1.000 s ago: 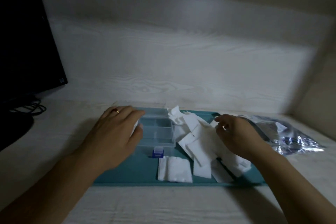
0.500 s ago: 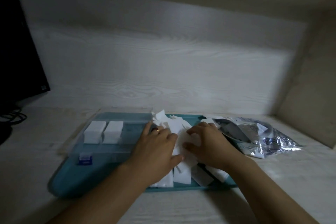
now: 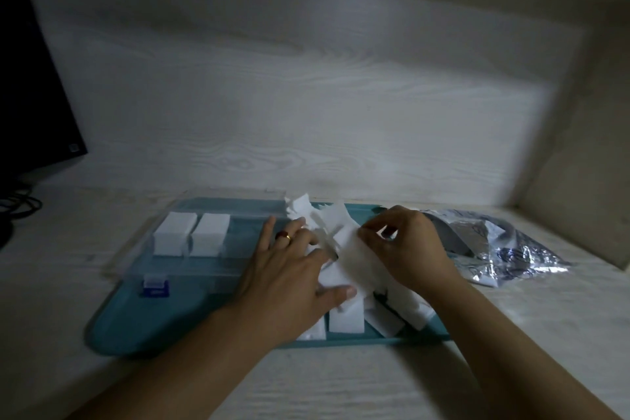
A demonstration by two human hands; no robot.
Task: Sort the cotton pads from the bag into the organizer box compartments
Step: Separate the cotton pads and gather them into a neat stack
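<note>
Both hands are in the loose pile of pads (image 3: 351, 314) on the right half of the teal tray (image 3: 143, 320). Left hand (image 3: 289, 280) lies flat on them, fingers spread; right hand (image 3: 405, 249) pinches one pad's edge. Two neat stacks (image 3: 191, 239) sit in the clear box (image 3: 218, 269) on the tray's left. The bag (image 3: 504, 245) is off to the right.

2 pad stacks (image 3: 191, 238) in organizer box (image 3: 218, 211); 1 tray (image 3: 143, 324); 1 bag (image 3: 504, 249); 2 hands; loose pads (image 3: 346, 319) uncountable.
</note>
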